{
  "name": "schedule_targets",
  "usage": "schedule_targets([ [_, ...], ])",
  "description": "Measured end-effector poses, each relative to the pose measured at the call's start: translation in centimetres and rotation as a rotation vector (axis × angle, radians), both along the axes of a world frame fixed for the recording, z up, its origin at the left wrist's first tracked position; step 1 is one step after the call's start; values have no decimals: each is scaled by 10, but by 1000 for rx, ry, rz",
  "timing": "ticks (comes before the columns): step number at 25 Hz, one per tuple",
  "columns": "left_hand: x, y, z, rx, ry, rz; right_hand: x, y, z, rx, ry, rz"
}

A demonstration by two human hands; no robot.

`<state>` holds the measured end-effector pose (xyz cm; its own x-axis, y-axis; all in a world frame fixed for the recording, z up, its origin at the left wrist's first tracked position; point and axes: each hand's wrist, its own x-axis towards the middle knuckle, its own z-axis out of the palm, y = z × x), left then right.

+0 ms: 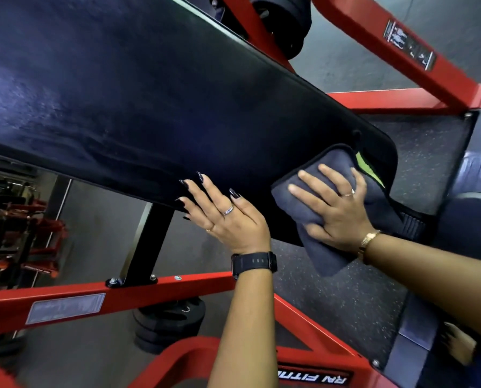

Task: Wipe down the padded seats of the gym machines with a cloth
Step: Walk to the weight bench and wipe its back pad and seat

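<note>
Wiping: right hand (337, 208) is pressing cloth (324, 256) flat, fingers spread straight, on padded seat (149, 107), near end.
Bracing: left hand (228, 217) is resting straight-fingered on its edge.
Axis: padded seat is running lengthwise up-left from fingertips.

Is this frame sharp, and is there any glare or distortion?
Head view: the left hand, right hand and cloth are sharp; the left background and right edge blur. Head view: a bluish sheen lies on the pad; the scene sits tilted, the red frame running diagonally.
</note>
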<state>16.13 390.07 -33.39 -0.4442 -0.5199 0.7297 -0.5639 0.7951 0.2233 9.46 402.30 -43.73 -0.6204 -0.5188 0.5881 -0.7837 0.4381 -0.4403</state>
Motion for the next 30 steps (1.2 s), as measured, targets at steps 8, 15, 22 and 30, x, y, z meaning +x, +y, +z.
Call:
schedule_targets([
  [8, -3, 1, 1, -13, 41, -1, -5, -19, 31, -48, 100, 102],
  [15, -4, 3, -9, -58, 17, 16, 6, 7, -26, -32, 110, 50],
  [22, -1, 7, -19, -130, -64, 71, -22, -36, 49, -134, -162, -116],
  [30, 2, 13, -25, -119, -131, 67, -5, 2, -29, -107, -41, -80],
])
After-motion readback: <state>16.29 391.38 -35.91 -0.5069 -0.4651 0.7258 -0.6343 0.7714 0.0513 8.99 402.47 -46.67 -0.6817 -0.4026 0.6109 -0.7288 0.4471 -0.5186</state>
